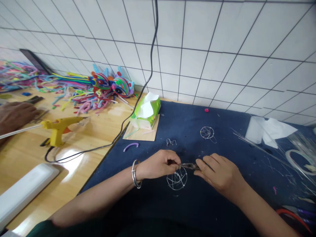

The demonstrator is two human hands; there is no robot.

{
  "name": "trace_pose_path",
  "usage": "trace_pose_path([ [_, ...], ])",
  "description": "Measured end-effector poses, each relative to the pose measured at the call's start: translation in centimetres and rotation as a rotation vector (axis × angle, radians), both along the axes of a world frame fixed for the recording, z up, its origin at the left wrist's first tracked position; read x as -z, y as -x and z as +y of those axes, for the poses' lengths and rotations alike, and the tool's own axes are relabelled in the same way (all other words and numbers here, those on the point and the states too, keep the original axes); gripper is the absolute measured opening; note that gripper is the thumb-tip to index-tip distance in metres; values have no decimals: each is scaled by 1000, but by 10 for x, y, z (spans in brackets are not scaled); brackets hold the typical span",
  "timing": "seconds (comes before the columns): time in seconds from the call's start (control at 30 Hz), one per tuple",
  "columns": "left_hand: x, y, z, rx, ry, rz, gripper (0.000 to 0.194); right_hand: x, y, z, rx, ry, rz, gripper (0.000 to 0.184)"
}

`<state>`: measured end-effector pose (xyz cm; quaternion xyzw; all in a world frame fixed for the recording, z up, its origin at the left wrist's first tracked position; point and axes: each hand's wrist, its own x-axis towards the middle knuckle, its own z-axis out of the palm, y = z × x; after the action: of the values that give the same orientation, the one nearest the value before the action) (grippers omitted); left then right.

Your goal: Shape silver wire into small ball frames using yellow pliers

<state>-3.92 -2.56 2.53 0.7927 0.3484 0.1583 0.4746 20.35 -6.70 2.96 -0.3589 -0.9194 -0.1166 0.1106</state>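
Observation:
My left hand (161,164), with silver bangles at the wrist, is closed in a pinch at the top edge of a round wire frame (177,183). The frame hangs just below the fingertips, with thin wires crossing inside it. My right hand (219,172) grips a pair of pliers (189,166), whose jaws point left and meet the left fingertips. Exactly what the jaws bite on is too small to make out. Farther back lies a second wire ring (207,132) with loose thin wires, and left of it some small bent wire hooks (170,142).
A green tissue pack (148,110) sits on brown card behind my left hand. Loose wires (256,144) and a wire coil (296,161) lie right, near red-handled scissors (291,214). Leftward are a yellow glue gun (58,130), colourful pipe cleaners (86,102) and another person's hand (18,117).

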Motion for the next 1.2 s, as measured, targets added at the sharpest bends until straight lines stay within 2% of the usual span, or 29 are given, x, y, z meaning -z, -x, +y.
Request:
trace_pose_path([
  [0.33, 6, -2, -1, -182, 188, -45, 19, 2, 5, -6, 128, 155, 153, 21],
  [0.57, 7, -4, -2, -170, 247, -68, 18, 4, 7, -9, 158, 194, 195, 19],
  [0.9, 12, -7, -2, -188, 428, -94, 20, 0, 9, -11, 166, 190, 160, 17],
  [1.2, 11, -9, -1, -152, 422, -77, 18, 3, 7, -13, 188, 217, 159, 18],
])
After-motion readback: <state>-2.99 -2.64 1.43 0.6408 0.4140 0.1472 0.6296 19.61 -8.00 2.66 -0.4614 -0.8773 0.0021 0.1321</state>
